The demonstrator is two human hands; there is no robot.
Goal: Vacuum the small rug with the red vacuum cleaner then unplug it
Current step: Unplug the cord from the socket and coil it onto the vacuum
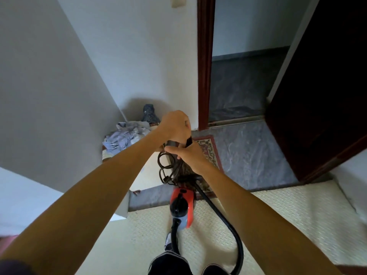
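Note:
The red vacuum cleaner (pixel 183 205) hangs or stands below my hands, over the cream mat, with its black hose (pixel 228 221) curving down to the right. My left hand (pixel 174 126) is closed on the top of the vacuum's black strap. My right hand (pixel 188 155) grips a bundle of coiled black power cord (pixel 164 165) against the strap or handle. The small patterned rug (pixel 210 151) with a red border lies on the grey floor beyond my hands, partly hidden by them. The plug is not visible.
A pile of pale blue cloth (pixel 123 137) and a dark bag (pixel 149 114) sit in the corner to the left. A dark wooden door (pixel 317 96) stands open at right, with a doorway (pixel 238 76) ahead. White walls close in on the left.

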